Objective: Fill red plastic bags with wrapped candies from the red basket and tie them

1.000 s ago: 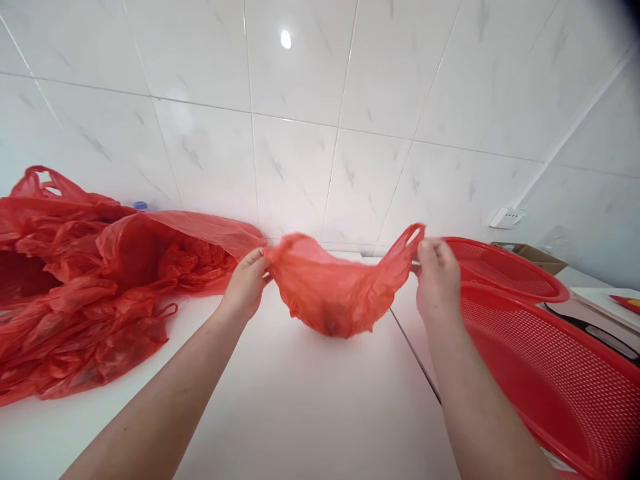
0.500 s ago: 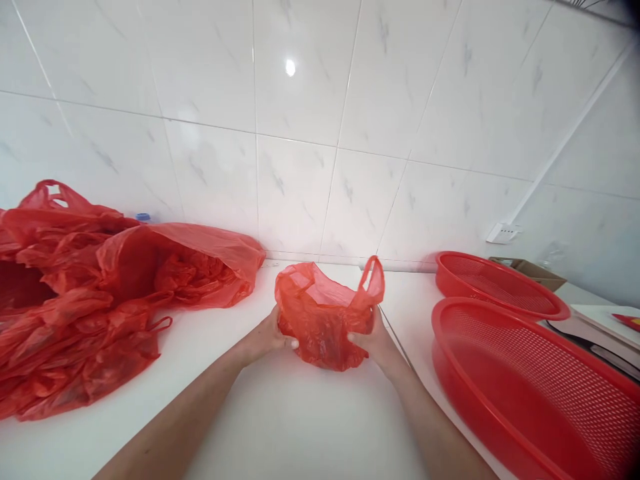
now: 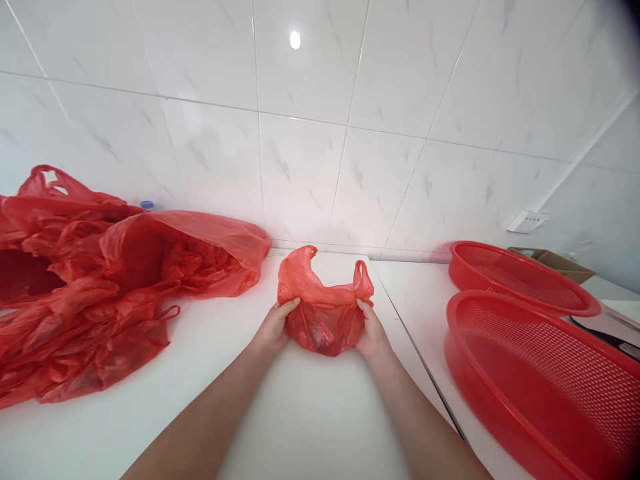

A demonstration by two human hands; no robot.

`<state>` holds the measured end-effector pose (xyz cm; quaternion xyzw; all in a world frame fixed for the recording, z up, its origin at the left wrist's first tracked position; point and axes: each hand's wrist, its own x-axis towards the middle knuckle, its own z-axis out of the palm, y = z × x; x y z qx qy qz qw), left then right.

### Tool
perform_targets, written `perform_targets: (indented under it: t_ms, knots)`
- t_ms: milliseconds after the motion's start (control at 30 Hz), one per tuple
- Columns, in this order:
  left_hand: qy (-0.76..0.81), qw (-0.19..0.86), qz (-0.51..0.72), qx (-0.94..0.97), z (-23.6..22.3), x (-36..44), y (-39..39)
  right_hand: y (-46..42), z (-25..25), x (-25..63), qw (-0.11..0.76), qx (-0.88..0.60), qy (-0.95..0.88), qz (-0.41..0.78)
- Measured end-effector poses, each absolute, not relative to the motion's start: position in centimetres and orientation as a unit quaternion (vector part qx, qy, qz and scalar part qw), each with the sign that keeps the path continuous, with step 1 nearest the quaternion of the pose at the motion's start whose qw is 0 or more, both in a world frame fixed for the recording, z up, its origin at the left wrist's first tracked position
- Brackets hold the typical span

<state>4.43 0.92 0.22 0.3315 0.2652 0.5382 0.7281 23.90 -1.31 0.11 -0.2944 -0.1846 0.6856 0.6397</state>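
A small red plastic carrier bag [image 3: 325, 313] is held between my two hands above the white table, its two handle loops pointing up. My left hand [image 3: 274, 325] grips the bag's left side, thumb across the front. On the right side, my right hand [image 3: 371, 330] pinches the plastic with its thumb in front; its other fingers are mostly hidden behind. Something small and pinkish shows through the thin plastic near the bottom, too unclear to name.
A heap of red plastic bags [image 3: 90, 300] covers the left of the white table [image 3: 300, 420]. At right stand two red mesh baskets, a near one [image 3: 530, 387] and a far one [image 3: 520, 273]. A cardboard box [image 3: 560, 263] sits behind them, below a wall socket [image 3: 527, 221].
Both hands have shifted their hold higher on the bag's sides, thumbs now nearer its upper part. The bag is spread flatter, with both handles standing up. The view has shifted slightly.
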Motion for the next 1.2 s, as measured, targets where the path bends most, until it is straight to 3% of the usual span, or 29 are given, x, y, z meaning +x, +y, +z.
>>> perform_targets:
  t_ms: [133,600,800,1033,1200]
  knots:
    - [0.207,0.720,0.539,0.385,0.9,4.4,0.7,-1.8,-0.5,23.1,0.622,-0.288,-0.228,0.691]
    - [0.251,0.795,0.467,0.295,-0.2,4.5,0.3,-3.3,0.2,23.4,0.587,-0.294,-0.315,0.685]
    - [0.169,0.823,0.403,0.363,1.3,5.0,-1.4,-3.7,0.7,23.8,0.559,-0.267,-0.329,0.713]
    - [0.272,0.795,0.462,0.284,0.4,5.6,-0.9,-4.0,1.2,23.5,0.526,-0.267,-0.382,0.712]
    - [0.242,0.803,0.457,0.298,0.3,5.3,-0.8,-4.4,1.5,22.6,0.475,-0.267,-0.465,0.698]
